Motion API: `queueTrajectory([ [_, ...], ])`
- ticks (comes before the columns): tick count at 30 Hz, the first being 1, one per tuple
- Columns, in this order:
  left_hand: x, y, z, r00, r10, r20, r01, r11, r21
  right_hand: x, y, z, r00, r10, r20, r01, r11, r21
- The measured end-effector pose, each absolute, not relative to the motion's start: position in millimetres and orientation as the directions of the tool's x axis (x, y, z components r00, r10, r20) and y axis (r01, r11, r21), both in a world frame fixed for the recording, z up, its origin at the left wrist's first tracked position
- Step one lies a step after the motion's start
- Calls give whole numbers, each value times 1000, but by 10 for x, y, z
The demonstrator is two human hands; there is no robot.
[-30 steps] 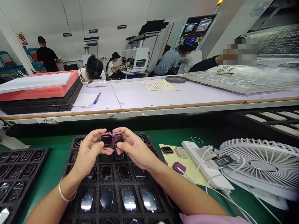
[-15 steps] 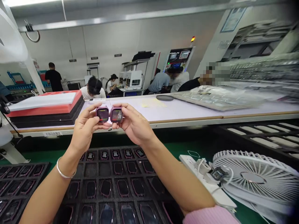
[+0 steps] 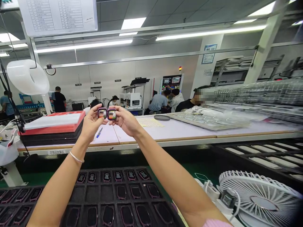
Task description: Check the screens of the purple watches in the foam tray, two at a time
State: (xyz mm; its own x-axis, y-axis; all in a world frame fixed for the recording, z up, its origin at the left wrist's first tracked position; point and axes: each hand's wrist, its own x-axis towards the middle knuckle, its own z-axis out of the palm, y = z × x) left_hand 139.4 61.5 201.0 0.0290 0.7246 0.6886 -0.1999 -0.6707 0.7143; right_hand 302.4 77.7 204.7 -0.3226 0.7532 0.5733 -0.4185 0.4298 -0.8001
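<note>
My left hand (image 3: 93, 123) grips a small purple-framed smartwatch (image 3: 102, 113) by its edges, the thumb at its lower side. In my right hand (image 3: 125, 121) is a second smartwatch (image 3: 112, 114) of the same kind, pinched between thumb and fingers. Both watches are raised side by side at arm's length, lit screens facing me with a coloured picture on each. Below my arms lies a black foam tray (image 3: 92, 193) with several more such watches in its compartments; a few in the back row show white text, others have dark screens.
A white fan (image 3: 262, 201) and a power strip (image 3: 210, 190) stand at right. Beyond is a pale shelf (image 3: 170, 135) with a blue pen (image 3: 99, 132), a red foam stack (image 3: 59, 126) and plastic-wrapped trays (image 3: 210, 119). Several people work in the background.
The view has tilted up, bringing ceiling lights and a hanging sheet into sight. Both watch screens have gone from mostly dark to a bright coloured picture. Both hands still hold the watches.
</note>
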Motion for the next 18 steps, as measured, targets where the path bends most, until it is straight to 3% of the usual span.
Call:
queueTrajectory([
  [10,1413,663,1993,12,726,687,-176,-675,717,3089,815,2024,-327,695,640,-306,563,-768],
  [18,1428,628,1999,28,698,715,-165,-702,693,3120,760,2030,-327,688,648,-327,561,-761],
])
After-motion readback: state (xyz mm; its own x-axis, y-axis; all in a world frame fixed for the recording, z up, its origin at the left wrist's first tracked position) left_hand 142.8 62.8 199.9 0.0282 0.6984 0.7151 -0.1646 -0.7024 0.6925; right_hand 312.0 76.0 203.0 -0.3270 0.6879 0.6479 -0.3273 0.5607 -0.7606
